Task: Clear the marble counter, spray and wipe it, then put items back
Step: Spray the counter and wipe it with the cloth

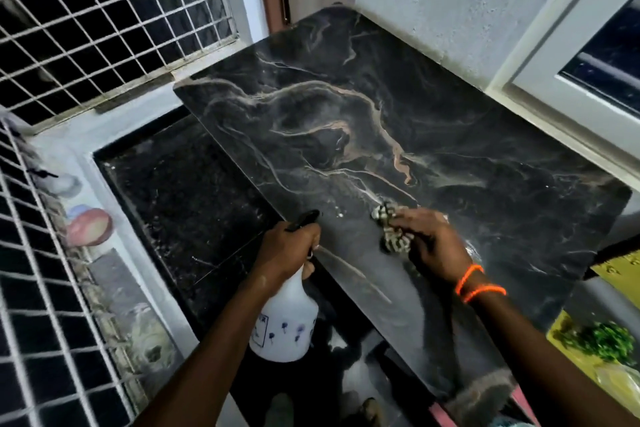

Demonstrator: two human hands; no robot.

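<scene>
**Cloth on the marble, spray bottle held at its near-left edge**

The right hand (433,246) presses a crumpled striped cloth (393,229) flat against the dark marble table (346,107), near its near edge; the cloth bunches out from under the fingers (408,218) toward the left and far side. The left hand (287,250) is wrapped tight around the neck of a white spray bottle (285,322), whose black nozzle (304,218) points toward the far right, over the table's edge. The bottle body hangs off the table, just left of the cloth. An orange thread band (479,282) circles the right wrist.
</scene>
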